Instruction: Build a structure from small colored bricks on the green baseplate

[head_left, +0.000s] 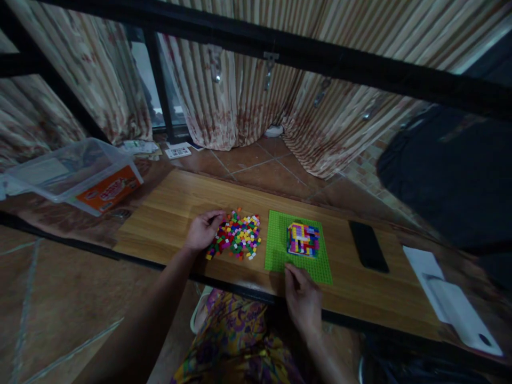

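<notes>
A loose pile of small multicoloured toy bricks [239, 234] lies on the wooden board. At its left edge is my left hand [202, 230], fingers stretched toward the bricks, with a gap between thumb and index finger. To the right of the pile lies a green studded baseplate [277, 242]. On it stands a blocky build of many coloured bricks [303, 239], with pink, yellow, blue, red and white showing. My right hand [303, 296] is at the baseplate's near edge, its thumb and index finger pinched together. Whatever might be between those fingertips is too small to make out.
A black phone [368, 246] lies on the wooden tabletop [176, 197] at the right. Beyond it are white objects [452, 298] near the right end. A clear plastic bin [80, 173] with an orange label stands at the left. A dark bar [256, 40] crosses above, before striped curtains.
</notes>
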A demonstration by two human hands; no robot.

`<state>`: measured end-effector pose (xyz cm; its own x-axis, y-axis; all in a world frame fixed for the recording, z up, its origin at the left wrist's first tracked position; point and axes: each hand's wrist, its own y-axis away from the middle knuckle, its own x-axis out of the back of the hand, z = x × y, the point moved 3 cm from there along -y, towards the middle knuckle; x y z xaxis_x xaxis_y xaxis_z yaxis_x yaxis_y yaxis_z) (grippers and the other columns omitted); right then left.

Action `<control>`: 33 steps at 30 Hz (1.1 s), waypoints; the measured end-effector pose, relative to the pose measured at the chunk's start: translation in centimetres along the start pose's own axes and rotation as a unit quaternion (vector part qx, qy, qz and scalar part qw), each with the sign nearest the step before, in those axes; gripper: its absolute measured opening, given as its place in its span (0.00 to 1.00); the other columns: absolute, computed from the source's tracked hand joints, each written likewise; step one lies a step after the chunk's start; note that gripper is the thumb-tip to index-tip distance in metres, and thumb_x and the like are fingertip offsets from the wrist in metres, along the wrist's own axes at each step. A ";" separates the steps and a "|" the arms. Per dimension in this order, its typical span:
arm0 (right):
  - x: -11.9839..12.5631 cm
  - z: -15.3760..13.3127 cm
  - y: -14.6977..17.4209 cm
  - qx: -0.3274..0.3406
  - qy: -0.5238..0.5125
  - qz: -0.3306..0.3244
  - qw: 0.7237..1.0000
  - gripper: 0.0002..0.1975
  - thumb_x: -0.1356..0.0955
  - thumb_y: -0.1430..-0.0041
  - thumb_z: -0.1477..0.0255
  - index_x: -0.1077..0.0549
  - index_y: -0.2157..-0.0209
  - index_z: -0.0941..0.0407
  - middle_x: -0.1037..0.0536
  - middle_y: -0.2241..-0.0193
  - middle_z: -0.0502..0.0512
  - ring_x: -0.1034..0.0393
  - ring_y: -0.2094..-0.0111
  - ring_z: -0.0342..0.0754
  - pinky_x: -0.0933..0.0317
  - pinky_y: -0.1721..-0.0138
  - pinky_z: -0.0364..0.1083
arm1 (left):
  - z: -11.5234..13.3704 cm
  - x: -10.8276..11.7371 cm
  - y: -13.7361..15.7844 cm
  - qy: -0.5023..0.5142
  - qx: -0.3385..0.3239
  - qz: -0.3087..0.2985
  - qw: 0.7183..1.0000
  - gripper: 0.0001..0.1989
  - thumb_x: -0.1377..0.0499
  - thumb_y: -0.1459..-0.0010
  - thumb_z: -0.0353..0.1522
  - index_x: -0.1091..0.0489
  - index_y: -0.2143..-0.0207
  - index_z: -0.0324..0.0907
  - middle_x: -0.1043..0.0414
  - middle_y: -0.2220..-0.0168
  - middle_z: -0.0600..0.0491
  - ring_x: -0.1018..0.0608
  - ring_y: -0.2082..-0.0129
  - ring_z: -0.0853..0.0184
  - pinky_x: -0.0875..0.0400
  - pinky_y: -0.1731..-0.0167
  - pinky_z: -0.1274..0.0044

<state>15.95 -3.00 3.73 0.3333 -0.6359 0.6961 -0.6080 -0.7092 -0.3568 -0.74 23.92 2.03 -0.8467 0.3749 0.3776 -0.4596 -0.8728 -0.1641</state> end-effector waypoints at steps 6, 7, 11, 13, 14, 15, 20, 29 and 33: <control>-3.1 -3.8 -0.7 0.069 -0.049 -0.079 0.993 0.12 0.39 0.35 0.70 0.24 0.60 0.54 0.21 0.64 0.56 0.27 0.63 0.47 0.33 0.59 0.47 | -0.2 -0.1 0.0 -0.009 -0.001 -0.007 1.000 0.16 0.45 0.42 0.41 0.24 0.58 0.43 0.21 0.59 0.51 0.21 0.57 0.61 0.28 0.52 0.70; -3.5 -4.2 -0.9 0.079 -0.046 -0.087 0.992 0.12 0.39 0.35 0.70 0.24 0.60 0.53 0.22 0.64 0.55 0.27 0.62 0.47 0.33 0.59 0.47 | -0.2 -0.1 0.0 -0.007 -0.002 -0.006 1.000 0.16 0.45 0.41 0.40 0.24 0.58 0.43 0.21 0.59 0.51 0.21 0.57 0.61 0.28 0.52 0.70; -4.7 -5.4 -1.6 0.105 -0.037 -0.096 0.989 0.12 0.39 0.35 0.70 0.23 0.61 0.52 0.22 0.64 0.54 0.28 0.62 0.47 0.34 0.59 0.47 | -0.3 -0.2 0.0 -0.002 -0.007 -0.007 1.000 0.15 0.45 0.41 0.40 0.24 0.57 0.43 0.21 0.59 0.51 0.21 0.57 0.61 0.28 0.52 0.70; -5.2 -5.9 -1.7 0.120 -0.034 -0.095 0.988 0.12 0.38 0.35 0.70 0.23 0.61 0.52 0.23 0.64 0.54 0.29 0.62 0.47 0.34 0.59 0.47 | -0.3 -0.2 0.0 -0.001 -0.007 -0.014 1.000 0.15 0.45 0.41 0.39 0.24 0.58 0.43 0.20 0.60 0.51 0.21 0.57 0.61 0.28 0.52 0.70; -5.5 -6.1 -1.8 0.129 -0.034 -0.096 0.986 0.12 0.38 0.35 0.69 0.23 0.61 0.51 0.23 0.64 0.54 0.29 0.62 0.47 0.34 0.59 0.47 | -0.2 -0.2 0.0 -0.001 -0.007 -0.016 1.000 0.15 0.45 0.41 0.39 0.24 0.58 0.43 0.20 0.60 0.51 0.21 0.58 0.61 0.28 0.52 0.70; -5.8 -6.4 -1.9 0.138 -0.034 -0.097 0.985 0.12 0.38 0.35 0.69 0.23 0.61 0.51 0.24 0.64 0.54 0.29 0.62 0.47 0.35 0.58 0.47 | -0.1 -0.2 0.1 -0.002 -0.007 -0.018 1.000 0.15 0.45 0.41 0.40 0.24 0.59 0.43 0.20 0.60 0.51 0.21 0.58 0.61 0.28 0.52 0.70; -7.9 -8.1 -2.9 0.185 -0.036 -0.100 0.977 0.11 0.38 0.36 0.71 0.23 0.60 0.52 0.25 0.63 0.54 0.31 0.60 0.48 0.36 0.56 0.47 | 0.4 -0.2 0.2 -0.005 0.000 -0.010 1.000 0.14 0.46 0.40 0.39 0.23 0.60 0.44 0.20 0.59 0.52 0.21 0.57 0.61 0.28 0.52 0.71; -10.4 -10.0 -5.0 0.220 0.053 -0.153 0.962 0.07 0.34 0.41 0.73 0.25 0.63 0.53 0.28 0.61 0.57 0.36 0.57 0.53 0.40 0.53 0.52 | 0.2 -0.2 0.2 -0.001 -0.012 -0.011 1.000 0.15 0.45 0.41 0.38 0.24 0.58 0.42 0.20 0.60 0.51 0.21 0.58 0.62 0.28 0.53 0.71; -10.0 -10.2 -5.1 0.213 0.086 -0.178 0.957 0.07 0.36 0.39 0.73 0.26 0.64 0.56 0.29 0.61 0.59 0.37 0.56 0.54 0.41 0.53 0.53 | 0.3 -0.1 0.3 -0.004 -0.032 -0.023 0.999 0.17 0.47 0.39 0.39 0.25 0.56 0.39 0.21 0.59 0.49 0.21 0.57 0.63 0.29 0.52 0.72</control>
